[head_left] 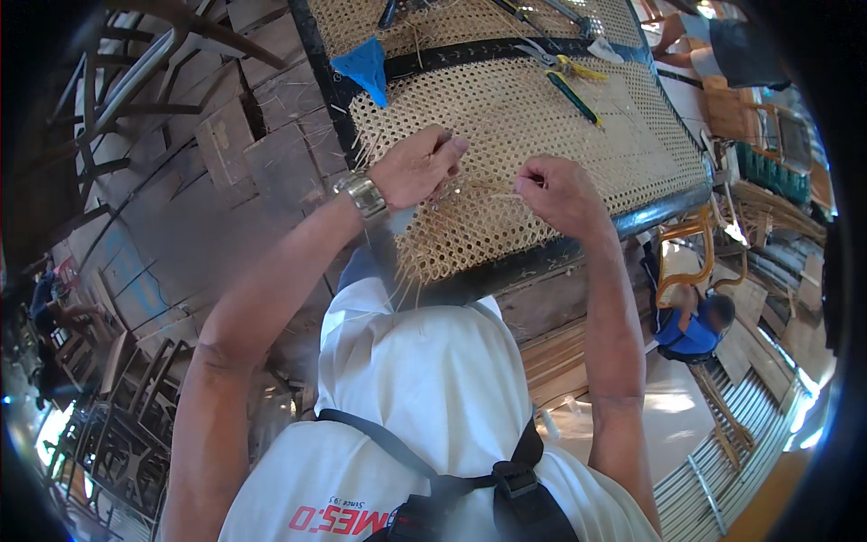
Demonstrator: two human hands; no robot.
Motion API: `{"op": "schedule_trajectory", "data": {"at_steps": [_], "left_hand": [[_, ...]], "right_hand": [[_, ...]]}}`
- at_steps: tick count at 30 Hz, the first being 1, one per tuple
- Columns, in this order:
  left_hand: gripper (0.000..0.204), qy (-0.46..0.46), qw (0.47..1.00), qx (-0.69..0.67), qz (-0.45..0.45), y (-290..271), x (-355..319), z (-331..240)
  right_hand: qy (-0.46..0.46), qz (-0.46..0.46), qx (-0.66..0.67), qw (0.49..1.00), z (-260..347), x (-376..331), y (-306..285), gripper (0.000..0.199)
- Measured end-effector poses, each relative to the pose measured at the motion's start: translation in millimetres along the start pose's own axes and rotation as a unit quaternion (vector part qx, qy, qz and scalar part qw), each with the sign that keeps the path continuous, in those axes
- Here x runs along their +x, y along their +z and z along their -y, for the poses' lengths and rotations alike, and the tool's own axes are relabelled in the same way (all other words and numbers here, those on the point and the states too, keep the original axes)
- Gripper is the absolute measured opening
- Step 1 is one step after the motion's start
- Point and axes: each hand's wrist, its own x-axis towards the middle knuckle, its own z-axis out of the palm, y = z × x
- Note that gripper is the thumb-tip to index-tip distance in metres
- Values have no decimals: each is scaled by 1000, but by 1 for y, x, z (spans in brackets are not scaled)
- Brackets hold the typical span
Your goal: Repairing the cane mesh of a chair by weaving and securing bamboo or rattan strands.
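Both my hands are over a woven cane panel (pixel 506 135) set in a dark, glossy wooden frame (pixel 664 204). My left hand (pixel 420 167), a metal watch on its wrist, is closed low over the weave; what its fingers hold is hidden. To its right, my right hand (pixel 562 191) pinches a thin cane strand (pixel 492 192) that runs left toward my other hand. Loose cane ends (pixel 420 264) stick out along the panel's near left edge.
On the panel lie yellow-handled pliers (pixel 562 65), a green-and-yellow handled tool (pixel 574 99), a blue triangular piece (pixel 364 69) and several more tools at the far edge. Dark chair frames (pixel 126 434) are stacked at left. A person in blue (pixel 691 330) is at right beside a wooden chair frame (pixel 686 253).
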Motion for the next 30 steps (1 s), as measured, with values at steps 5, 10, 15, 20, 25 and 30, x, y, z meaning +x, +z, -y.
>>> {"op": "schedule_trajectory", "data": {"at_steps": [5, 10, 15, 20, 25, 30], "left_hand": [[25, 29, 992, -120, -9, 20, 2, 19], [27, -41, 995, 56, 71, 11, -11, -6], [34, -136, 950, 230, 161, 6, -5, -29], [34, -137, 933, 225, 246, -10, 20, -41], [31, -190, 878, 262, 353, -2, 42, -53], [38, 235, 781, 386, 430, 0, 53, -18]], "right_hand": [[7, -24, 11, 1000, 8, -6, 1, 22], [-90, -108, -80, 987, -7, -11, 5, 16], [-68, -120, -91, 986, 1, -10, 10, 14], [-72, -152, -52, 984, 13, -11, 5, 15], [-42, -106, -53, 992, 6, -7, 7, 16], [-57, -92, -28, 994, 2, -1, 10, 16]]}}
